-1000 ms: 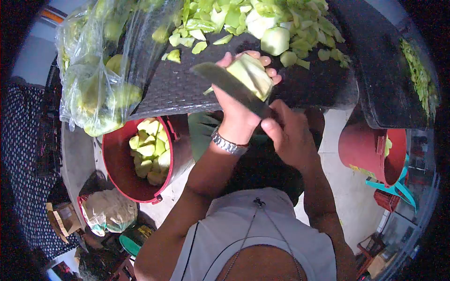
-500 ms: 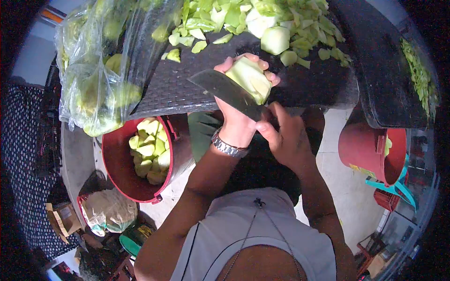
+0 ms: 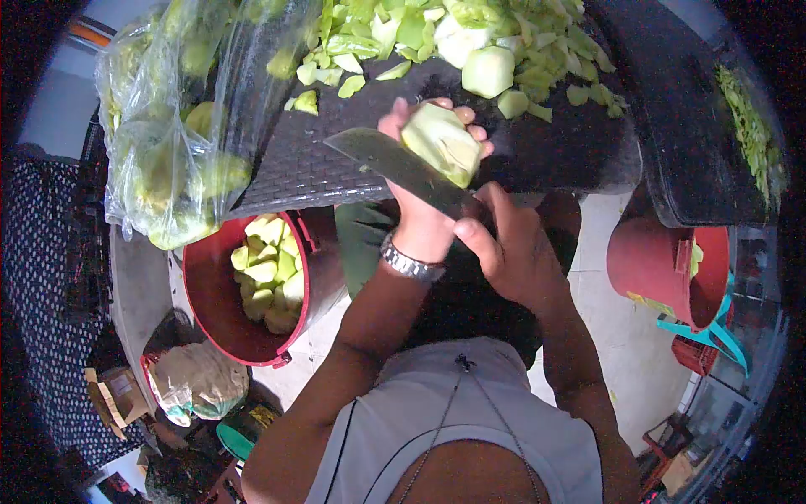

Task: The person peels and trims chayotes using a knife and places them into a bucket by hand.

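My left hand (image 3: pixel 422 220), with a metal watch (image 3: pixel 411 262) on its wrist, cups a peeled pale-green fruit (image 3: pixel 442 144) over the table's near edge. Its fingers curl around the far side of the fruit. My right hand (image 3: pixel 514 248) grips a wide dark-bladed knife (image 3: pixel 390 164); its handle is hidden in the fist. The blade points left and lies across my left palm, just on the near side of the fruit. Beyond my hands, a heap of green peelings (image 3: pixel 546 59) covers the dark woven tabletop (image 3: pixel 311 164), with another peeled fruit (image 3: pixel 488 71) at its near edge.
A clear plastic bag (image 3: pixel 172 160) of green fruit hangs over the table's left edge. Below it stands a red bucket (image 3: pixel 201 294) holding pale pieces (image 3: pixel 269 273). Another red bucket (image 3: pixel 646 260) is at right, beside a dark surface (image 3: pixel 680 160) with more peelings (image 3: pixel 747 126).
My left hand and the fruit have shifted very slightly left. The knife tip has moved a little left too, and both grips stay the same.
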`<state>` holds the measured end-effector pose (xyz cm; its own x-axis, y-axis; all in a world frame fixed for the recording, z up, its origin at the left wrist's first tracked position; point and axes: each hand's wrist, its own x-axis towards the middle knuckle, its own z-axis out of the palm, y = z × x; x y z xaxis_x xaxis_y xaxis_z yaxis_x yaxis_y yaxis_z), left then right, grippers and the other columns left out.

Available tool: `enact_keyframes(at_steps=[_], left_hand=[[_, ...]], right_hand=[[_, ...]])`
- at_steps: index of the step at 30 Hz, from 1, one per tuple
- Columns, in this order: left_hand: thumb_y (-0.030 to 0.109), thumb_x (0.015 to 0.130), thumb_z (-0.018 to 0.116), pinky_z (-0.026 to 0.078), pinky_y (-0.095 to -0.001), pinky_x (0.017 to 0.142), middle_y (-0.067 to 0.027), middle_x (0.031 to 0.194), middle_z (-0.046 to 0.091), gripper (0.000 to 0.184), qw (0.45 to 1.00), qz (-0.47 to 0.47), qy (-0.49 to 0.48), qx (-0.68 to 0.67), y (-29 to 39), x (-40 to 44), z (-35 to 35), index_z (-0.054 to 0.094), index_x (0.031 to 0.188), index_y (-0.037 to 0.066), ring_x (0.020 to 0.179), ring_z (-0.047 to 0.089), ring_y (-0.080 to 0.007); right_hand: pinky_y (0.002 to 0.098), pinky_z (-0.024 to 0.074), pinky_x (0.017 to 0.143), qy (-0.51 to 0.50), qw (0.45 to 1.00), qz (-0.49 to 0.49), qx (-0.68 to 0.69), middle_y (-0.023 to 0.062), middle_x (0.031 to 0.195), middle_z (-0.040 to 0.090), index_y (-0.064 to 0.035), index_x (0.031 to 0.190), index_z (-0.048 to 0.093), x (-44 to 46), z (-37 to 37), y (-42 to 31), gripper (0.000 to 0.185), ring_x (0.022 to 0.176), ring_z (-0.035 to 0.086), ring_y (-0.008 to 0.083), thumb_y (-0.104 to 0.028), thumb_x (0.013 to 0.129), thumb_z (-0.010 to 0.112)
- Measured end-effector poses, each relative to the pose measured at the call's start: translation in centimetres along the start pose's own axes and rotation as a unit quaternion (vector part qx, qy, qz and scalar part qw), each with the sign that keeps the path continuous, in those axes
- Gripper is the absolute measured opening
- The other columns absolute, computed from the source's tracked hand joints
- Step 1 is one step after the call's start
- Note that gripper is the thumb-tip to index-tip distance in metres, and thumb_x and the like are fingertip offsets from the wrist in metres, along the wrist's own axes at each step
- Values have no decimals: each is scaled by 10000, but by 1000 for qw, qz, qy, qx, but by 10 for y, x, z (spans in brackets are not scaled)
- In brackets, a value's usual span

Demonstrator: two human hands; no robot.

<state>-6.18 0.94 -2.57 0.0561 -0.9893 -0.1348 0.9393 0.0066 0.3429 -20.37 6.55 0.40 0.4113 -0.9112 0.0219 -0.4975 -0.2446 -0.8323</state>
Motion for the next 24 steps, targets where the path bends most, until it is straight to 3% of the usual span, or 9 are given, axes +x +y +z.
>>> enact_keyframes(at_steps=[2, 5, 16, 20, 24], left_hand=[[531, 986, 464, 623, -438, 650, -158, 896, 681, 531, 999, -10, -23, -20, 4, 3, -1, 620, 1044, 26, 739, 695, -303], [503, 972, 465, 622, -437, 650, -159, 897, 671, 512, 998, -40, -43, -16, 8, 5, 0, 619, 1050, 21, 738, 692, -311], [457, 954, 458, 612, -432, 669, -169, 891, 654, 513, 998, -46, -53, 7, 9, -3, 7, 619, 1072, -16, 735, 673, -325], [444, 974, 458, 587, -434, 676, -178, 891, 643, 499, 998, -39, -55, -3, 6, -8, 9, 609, 1064, -23, 735, 660, -328], [427, 1017, 445, 548, -419, 685, -175, 908, 631, 462, 1000, 1, -25, -7, -3, -16, 14, 591, 1040, -11, 755, 640, -313]], right_hand=[[465, 491, 711, -28, 999, 31, 4, 237, 860, 641, 2, 1062, 524, -3, 0, -5, 466, 835, 647, 466, -457, 989, 560], [467, 491, 692, -11, 1000, -2, 24, 235, 833, 630, 2, 1037, 523, -2, 5, 2, 477, 823, 648, 469, -469, 982, 566], [464, 487, 655, 60, 993, -40, -94, 233, 783, 615, 4, 1009, 519, -8, 14, 15, 524, 785, 640, 485, -515, 964, 576], [482, 487, 681, 25, 998, -30, -51, 243, 811, 622, 17, 1080, 542, -4, 10, 14, 525, 793, 638, 483, -495, 970, 581], [506, 491, 733, 53, 996, -25, -62, 263, 868, 639, 47, 1209, 546, 2, 4, 1, 589, 822, 633, 490, -498, 983, 554]])
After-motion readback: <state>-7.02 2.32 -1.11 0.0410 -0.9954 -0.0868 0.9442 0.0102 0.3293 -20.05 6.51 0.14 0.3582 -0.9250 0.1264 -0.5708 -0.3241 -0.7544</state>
